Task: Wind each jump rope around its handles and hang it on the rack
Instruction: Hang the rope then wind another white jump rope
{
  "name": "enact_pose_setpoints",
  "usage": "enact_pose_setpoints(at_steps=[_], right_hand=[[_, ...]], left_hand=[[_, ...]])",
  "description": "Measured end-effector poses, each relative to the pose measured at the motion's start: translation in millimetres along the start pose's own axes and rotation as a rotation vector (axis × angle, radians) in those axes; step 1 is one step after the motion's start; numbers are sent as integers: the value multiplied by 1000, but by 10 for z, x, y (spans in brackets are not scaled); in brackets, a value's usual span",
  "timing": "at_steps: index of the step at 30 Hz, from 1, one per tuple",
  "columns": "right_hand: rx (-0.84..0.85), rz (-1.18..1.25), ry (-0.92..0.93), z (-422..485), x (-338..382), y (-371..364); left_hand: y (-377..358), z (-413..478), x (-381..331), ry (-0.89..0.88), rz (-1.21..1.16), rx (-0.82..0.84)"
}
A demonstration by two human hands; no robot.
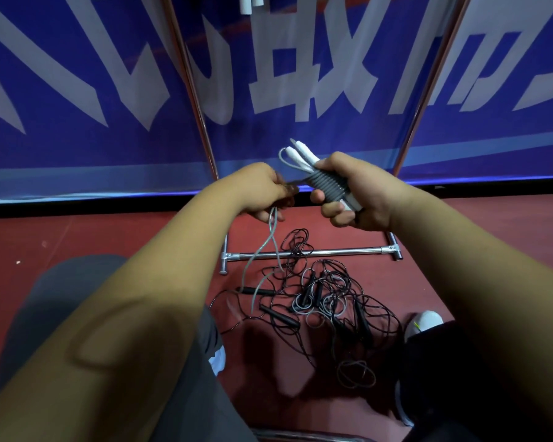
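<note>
My right hand [355, 193] grips a pair of white jump-rope handles [304, 154] held side by side, with grey cord coils [326, 186] wound tightly around their middle. My left hand [262, 193] pinches the loose grey cord [262, 250], which hangs down in two strands toward the floor. Below my hands lies a tangled pile of black jump ropes [326, 301] with black handles and some grey loops. The chrome rack [304, 253] stands behind the pile; its uprights rise on both sides. White handles of a hung rope [251, 3] show at the top edge.
A blue banner wall [109, 90] with large white characters stands right behind the rack. The floor [77, 237] is red. My left knee in grey trousers [77, 298] and my white shoe [423, 323] flank the pile.
</note>
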State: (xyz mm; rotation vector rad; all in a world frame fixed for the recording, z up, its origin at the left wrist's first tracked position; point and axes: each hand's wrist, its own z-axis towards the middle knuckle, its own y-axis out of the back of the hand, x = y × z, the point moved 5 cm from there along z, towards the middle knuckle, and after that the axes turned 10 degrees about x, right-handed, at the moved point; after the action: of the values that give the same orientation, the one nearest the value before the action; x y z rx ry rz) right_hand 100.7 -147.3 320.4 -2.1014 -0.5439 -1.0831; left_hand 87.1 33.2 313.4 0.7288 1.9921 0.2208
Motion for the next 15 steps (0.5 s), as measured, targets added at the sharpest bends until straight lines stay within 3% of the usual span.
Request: enact_pose_setpoints(at_steps=[9,15], right_hand=[[464,-8,-245,-116,-344,-201],[436,-99,-311,-91,-444,-187]], left_hand=[[43,-139,-217,-245,-157,56],[54,-152,-351,-306,-70,40]])
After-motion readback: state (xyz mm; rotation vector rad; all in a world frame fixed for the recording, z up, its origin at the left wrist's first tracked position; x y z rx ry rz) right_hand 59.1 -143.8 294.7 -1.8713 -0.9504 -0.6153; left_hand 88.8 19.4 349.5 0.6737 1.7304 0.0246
